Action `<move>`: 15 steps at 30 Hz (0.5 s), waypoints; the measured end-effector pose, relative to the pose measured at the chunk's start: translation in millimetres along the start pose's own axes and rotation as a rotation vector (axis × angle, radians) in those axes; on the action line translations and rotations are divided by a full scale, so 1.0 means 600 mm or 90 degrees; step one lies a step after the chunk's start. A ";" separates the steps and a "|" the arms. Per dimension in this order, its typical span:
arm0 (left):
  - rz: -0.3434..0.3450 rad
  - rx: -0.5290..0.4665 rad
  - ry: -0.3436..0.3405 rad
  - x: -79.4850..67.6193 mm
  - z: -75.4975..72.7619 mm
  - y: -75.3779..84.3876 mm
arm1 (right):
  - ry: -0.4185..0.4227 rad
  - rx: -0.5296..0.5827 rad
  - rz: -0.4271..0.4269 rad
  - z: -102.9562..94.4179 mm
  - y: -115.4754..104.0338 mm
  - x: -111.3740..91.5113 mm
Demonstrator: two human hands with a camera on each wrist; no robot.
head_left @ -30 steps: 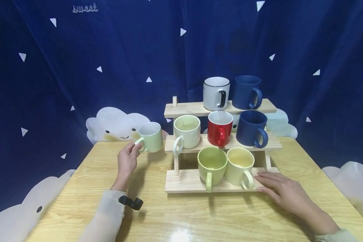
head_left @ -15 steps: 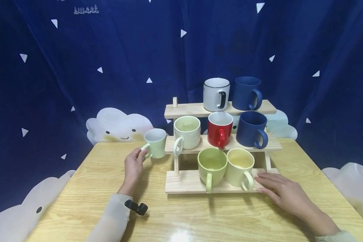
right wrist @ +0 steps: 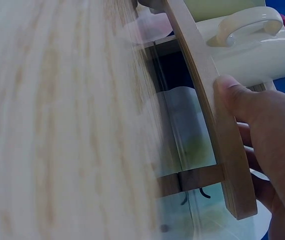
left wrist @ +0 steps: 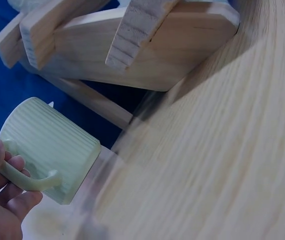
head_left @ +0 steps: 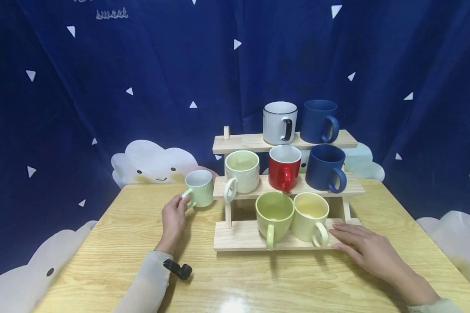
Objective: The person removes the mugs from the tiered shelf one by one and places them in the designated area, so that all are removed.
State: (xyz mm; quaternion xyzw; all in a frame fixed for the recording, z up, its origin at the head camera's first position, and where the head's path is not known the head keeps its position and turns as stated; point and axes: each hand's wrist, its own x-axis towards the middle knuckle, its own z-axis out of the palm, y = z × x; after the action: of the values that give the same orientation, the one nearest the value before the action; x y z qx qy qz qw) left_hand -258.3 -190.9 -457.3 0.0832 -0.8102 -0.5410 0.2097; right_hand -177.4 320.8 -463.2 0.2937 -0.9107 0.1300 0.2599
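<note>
In the head view my left hand (head_left: 175, 217) pinches the handle of a pale green ribbed mug (head_left: 203, 190), left of the wooden rack (head_left: 239, 234). The mug stands upright, low over the table's back; whether its base touches the wood I cannot tell. The left wrist view shows fingers and thumb around that handle (left wrist: 30, 180). My right hand (head_left: 370, 248) rests on the right end of the rack's bottom shelf, fingers stretched out. Its thumb (right wrist: 230, 87) lies against the board's front edge, beside a cream-yellow mug (head_left: 310, 217).
Next to the cream-yellow mug is a green mug (head_left: 274, 215). The middle shelf bears an off-white mug (head_left: 243, 174), a red mug (head_left: 283, 169) and a navy mug (head_left: 323, 167). On top stand a white black-rimmed mug (head_left: 278, 124) and another navy mug (head_left: 317, 121). A blue curtain (head_left: 160, 65) hangs behind.
My left hand has brought the pale green mug down and to the right, close to the rack's left side. The right hand has stayed on the bottom shelf.
</note>
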 end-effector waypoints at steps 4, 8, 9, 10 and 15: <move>-0.010 0.003 0.007 0.001 0.001 -0.008 | -0.003 -0.001 0.003 0.002 0.001 -0.001; -0.013 0.020 0.007 0.002 0.004 -0.014 | -0.006 -0.003 0.005 0.003 0.002 -0.002; -0.014 0.022 0.005 0.002 0.005 -0.015 | -0.006 -0.002 0.005 0.003 0.002 -0.002; -0.015 0.024 0.004 0.003 0.005 -0.016 | -0.006 -0.002 0.004 0.003 0.002 -0.002; -0.016 0.023 0.010 0.004 0.008 -0.019 | -0.005 -0.002 0.002 0.003 0.003 -0.002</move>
State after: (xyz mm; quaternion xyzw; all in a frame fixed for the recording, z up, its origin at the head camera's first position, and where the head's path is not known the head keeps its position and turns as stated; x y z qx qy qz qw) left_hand -263.6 -192.1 -468.4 0.1012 -0.8172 -0.5281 0.2075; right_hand -178.3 322.3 -465.7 0.2923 -0.9125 0.1274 0.2564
